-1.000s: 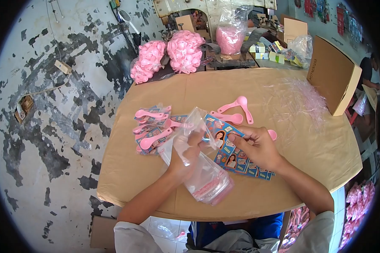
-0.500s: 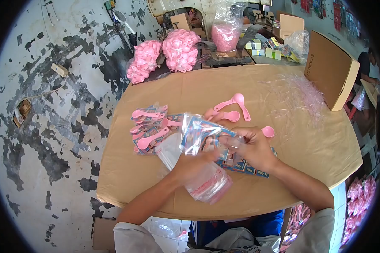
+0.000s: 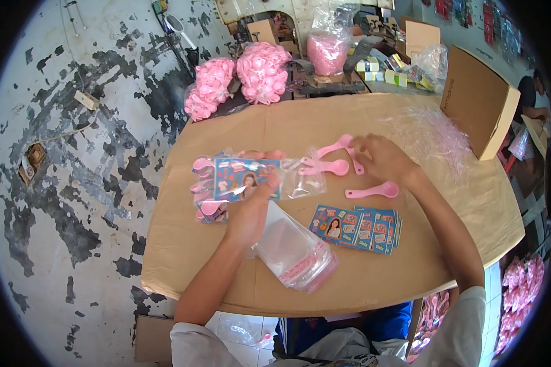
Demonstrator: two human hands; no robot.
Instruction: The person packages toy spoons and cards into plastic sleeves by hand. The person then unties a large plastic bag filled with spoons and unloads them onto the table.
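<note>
My left hand grips a clear plastic bag with a blue printed card inside it. My right hand is over the loose pink plastic spoons, its fingers closed about one spoon that still lies on the table. Another pink spoon lies to the left of that hand, and a single spoon lies below it. Beneath my left wrist is a stack of empty clear bags. Blue printed cards are fanned to its right. Bagged spoons are piled behind the held bag, partly hidden.
Brown paper covers the table. Big bundles of pink spoons stand at the back left, near a bag of pink bits. A cardboard box and thin clear plastic strips are at the right. Another person sits at far right.
The card is now inside the bag, and my left hand has carried it left over the bagged pile. My right hand has left the bag and moved up to the loose spoons.
</note>
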